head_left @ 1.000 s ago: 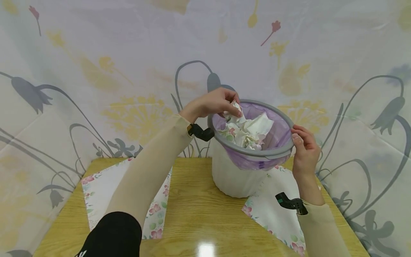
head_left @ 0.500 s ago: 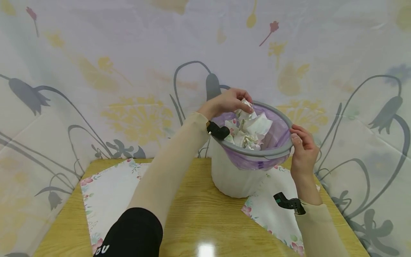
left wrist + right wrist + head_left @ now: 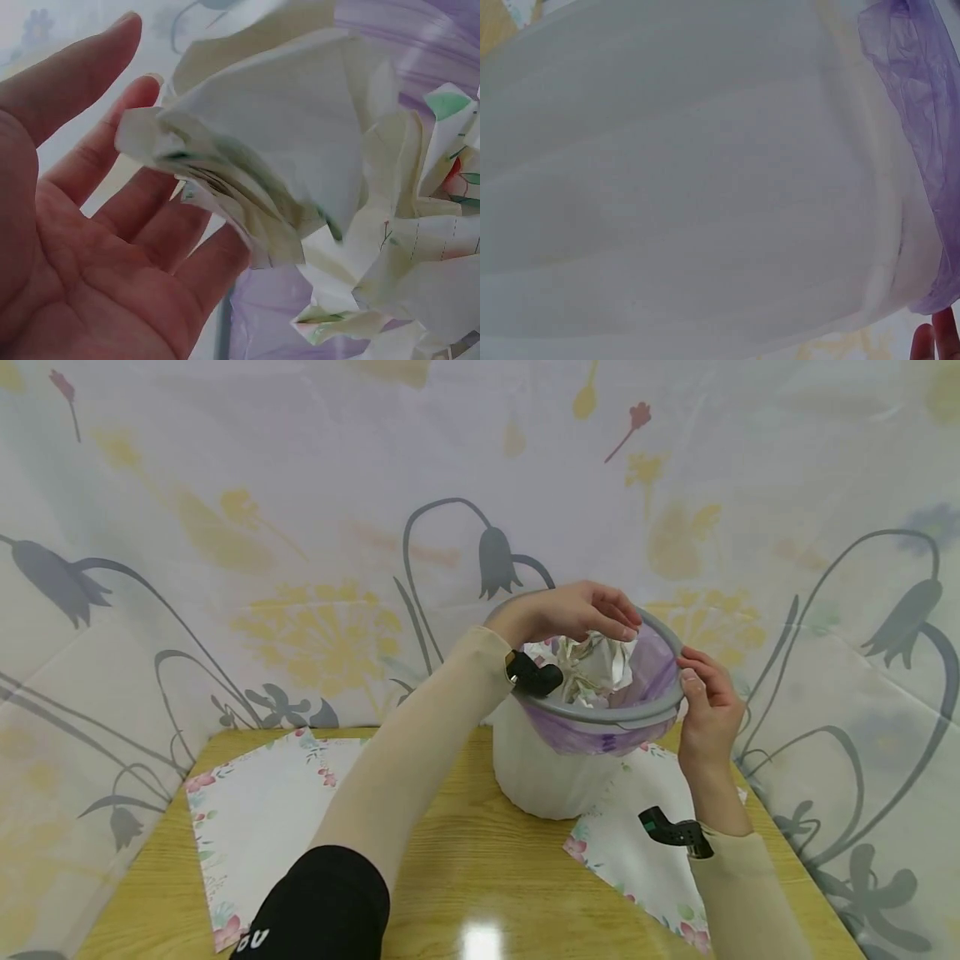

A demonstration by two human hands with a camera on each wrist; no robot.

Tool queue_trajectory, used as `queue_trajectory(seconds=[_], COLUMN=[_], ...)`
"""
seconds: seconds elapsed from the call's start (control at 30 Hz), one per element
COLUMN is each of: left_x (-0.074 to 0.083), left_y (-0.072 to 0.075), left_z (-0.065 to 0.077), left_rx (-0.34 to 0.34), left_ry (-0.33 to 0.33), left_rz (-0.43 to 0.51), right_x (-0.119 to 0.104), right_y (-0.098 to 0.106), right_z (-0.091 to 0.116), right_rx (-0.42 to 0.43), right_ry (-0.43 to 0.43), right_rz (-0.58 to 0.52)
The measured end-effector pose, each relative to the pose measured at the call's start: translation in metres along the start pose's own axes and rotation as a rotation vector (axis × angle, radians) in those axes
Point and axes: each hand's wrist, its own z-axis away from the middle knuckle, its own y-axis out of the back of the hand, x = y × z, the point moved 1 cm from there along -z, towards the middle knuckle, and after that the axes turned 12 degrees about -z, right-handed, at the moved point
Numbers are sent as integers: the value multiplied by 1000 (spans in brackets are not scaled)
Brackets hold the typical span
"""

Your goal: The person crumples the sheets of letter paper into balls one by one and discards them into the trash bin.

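A white trash bin (image 3: pixel 540 768) with a grey rim and a purple liner bag (image 3: pixel 570 739) stands on the table. Crumpled floral-bordered paper (image 3: pixel 592 664) fills part of it. Over its mouth is my left hand (image 3: pixel 573 610), palm down. In the left wrist view the thumb stands apart from the loosely bent fingers (image 3: pixel 90 150), and a white wad of paper (image 3: pixel 262 127) lies against the fingertips without being pinched. My right hand (image 3: pixel 708 718) grips the bin's rim on the right side, thumb in front. Only a few of its fingertips (image 3: pixel 945 334) show in the right wrist view.
Flat white sheets with flower borders lie on the wooden table (image 3: pixel 465 877): left-hand sheets (image 3: pixel 247 827), partly behind my left arm, and a right-hand sheet (image 3: pixel 645 852) beside the bin. A patterned cloth (image 3: pixel 337 485) hangs close behind the table.
My left hand has moved right across the bin's mouth, and its fingers have let go of the crumpled paper they pinched. The right hand has stayed on the rim.
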Motion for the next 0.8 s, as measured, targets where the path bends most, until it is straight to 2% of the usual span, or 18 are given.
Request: queue_trajectory(seconds=[0.23,0.4,0.6,0.8], left_x=[-1,-5,-11,-17], left_y=[1,7,16,25], left_z=[1,8,28,59], left_rx=[45,82,125,191], left_ry=[-46,-82,-155,-180], left_rz=[-7,-6,29,-8], right_x=[-1,-1,2,3], right_y=[-1,-2,-1,-2], right_z=[1,0,2,4], right_rx=[2,1,-6,-15], right_ry=[-9,-3,-5,-6], right_rz=[22,21,6,15])
